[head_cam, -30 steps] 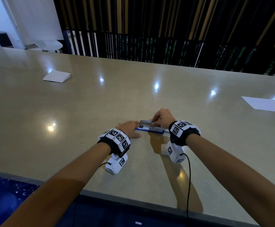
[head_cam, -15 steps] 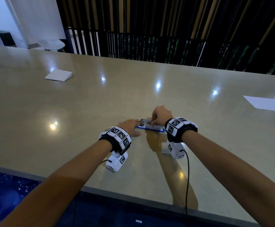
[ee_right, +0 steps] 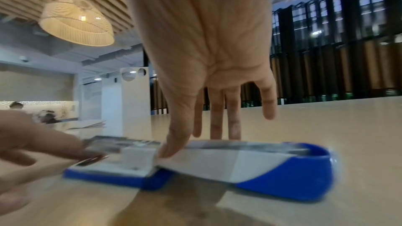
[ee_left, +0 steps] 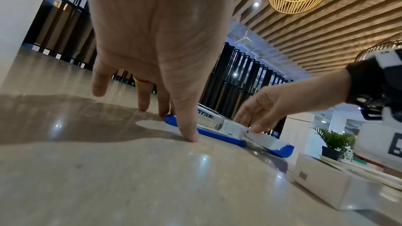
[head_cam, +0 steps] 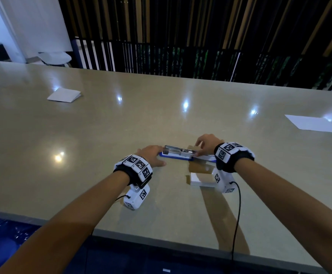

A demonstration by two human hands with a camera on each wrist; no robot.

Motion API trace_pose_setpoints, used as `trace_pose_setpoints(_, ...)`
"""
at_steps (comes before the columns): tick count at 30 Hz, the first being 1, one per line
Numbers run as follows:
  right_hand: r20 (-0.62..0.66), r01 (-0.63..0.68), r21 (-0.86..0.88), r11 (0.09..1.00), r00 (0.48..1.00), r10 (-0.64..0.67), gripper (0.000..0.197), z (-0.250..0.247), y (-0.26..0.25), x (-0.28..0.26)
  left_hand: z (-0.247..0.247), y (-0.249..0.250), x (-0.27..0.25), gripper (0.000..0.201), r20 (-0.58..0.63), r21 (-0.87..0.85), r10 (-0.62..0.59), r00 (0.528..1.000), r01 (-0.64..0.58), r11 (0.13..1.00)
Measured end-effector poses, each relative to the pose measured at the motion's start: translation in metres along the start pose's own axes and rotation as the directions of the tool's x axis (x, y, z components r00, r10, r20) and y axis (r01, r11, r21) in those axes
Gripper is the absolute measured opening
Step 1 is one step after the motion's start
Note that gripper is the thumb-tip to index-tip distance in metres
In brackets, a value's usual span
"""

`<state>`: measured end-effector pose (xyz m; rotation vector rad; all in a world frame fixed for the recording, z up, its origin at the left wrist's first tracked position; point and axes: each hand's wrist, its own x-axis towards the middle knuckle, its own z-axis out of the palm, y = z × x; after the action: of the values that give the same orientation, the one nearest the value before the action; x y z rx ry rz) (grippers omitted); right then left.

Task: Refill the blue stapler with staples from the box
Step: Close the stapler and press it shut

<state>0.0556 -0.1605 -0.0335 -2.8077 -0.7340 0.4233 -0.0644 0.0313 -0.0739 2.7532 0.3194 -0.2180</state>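
Note:
The blue stapler (head_cam: 178, 153) lies opened out flat on the table, its metal magazine (head_cam: 174, 149) facing up on the left. Its white and blue cover (ee_right: 250, 164) is folded out to the right. My left hand (head_cam: 151, 155) rests at the stapler's left end with straight fingers, thumb tip on the table in front of the blue base (ee_left: 222, 135). My right hand (head_cam: 202, 145) pinches the cover near the hinge, thumb on the near edge and fingers behind. The white staple box (head_cam: 200, 178) stands open just under my right wrist, also visible in the left wrist view (ee_left: 322, 183).
A folded white paper (head_cam: 64, 95) lies far back on the left and a flat white sheet (head_cam: 313, 124) at the far right. The table's front edge (head_cam: 161, 240) runs close to me. A cable (head_cam: 237, 214) hangs from my right wrist camera.
My right hand has slid a little to the right along the stapler, so more of the metal magazine shows. The left hand stays at the left end. The staple box shows now.

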Motion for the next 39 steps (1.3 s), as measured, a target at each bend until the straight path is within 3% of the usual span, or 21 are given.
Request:
trace_pose_setpoints(4, 0.111, -0.080, -0.096, 0.992, 0.990, 0.090, 0.049, -0.008, 0.029, -0.011, -0.005, 0.001, 0.003, 0.043, -0.085, -0.059, -0.015, 0.996, 0.010, 0.998)
trace_pose_setpoints(8, 0.050, -0.093, -0.123, 0.988, 0.994, 0.100, 0.044, -0.005, 0.048, -0.016, -0.005, 0.005, 0.008, 0.036, -0.161, -0.200, -0.057, 0.985, 0.024, 0.980)
trace_pose_setpoints(13, 0.010, -0.033, -0.131, 0.991, 0.999, 0.035, 0.038, -0.017, 0.048, -0.018, 0.000, 0.003, 0.013, 0.035, -0.162, -0.306, -0.082, 0.983, 0.029, 0.951)
trace_pose_setpoints(16, -0.071, 0.064, -0.097, 0.993, 0.995, -0.071, 0.030, -0.037, 0.041, -0.019, 0.001, 0.001, 0.013, 0.035, -0.171, -0.326, -0.082, 0.982, 0.022, 0.945)
trace_pose_setpoints(20, -0.237, 0.261, -0.021, 0.965, 0.936, -0.258, 0.033, -0.057, 0.014, -0.020, 0.002, -0.002, 0.015, 0.033, -0.169, -0.355, -0.091, 0.981, 0.025, 0.934)
trace_pose_setpoints(24, -0.300, 0.348, 0.056, 0.936, 0.900, -0.317, 0.038, -0.042, -0.026, -0.016, 0.006, -0.003, 0.012, 0.032, -0.176, -0.357, -0.090, 0.980, 0.021, 0.934)
trace_pose_setpoints(27, -0.275, 0.383, 0.117, 0.916, 0.899, -0.341, 0.040, -0.023, -0.048, -0.009, 0.007, -0.004, 0.008, 0.031, -0.192, -0.356, -0.115, 0.975, 0.040, 0.934)
trace_pose_setpoints(31, -0.172, 0.375, 0.063, 0.925, 0.917, -0.360, 0.032, 0.006, -0.069, 0.002, 0.009, -0.009, 0.009, 0.031, -0.212, -0.328, -0.146, 0.966, 0.070, 0.942)
trace_pose_setpoints(35, -0.152, 0.323, 0.037, 0.946, 0.937, -0.314, 0.026, 0.014, -0.078, 0.009, 0.008, -0.011, 0.008, 0.033, -0.209, -0.294, -0.148, 0.967, 0.083, 0.952)
trace_pose_setpoints(39, -0.112, 0.320, -0.134, 0.938, 0.936, -0.335, 0.010, 0.030, -0.088, 0.003, 0.008, -0.011, 0.010, 0.035, -0.199, -0.297, -0.132, 0.971, 0.068, 0.952)
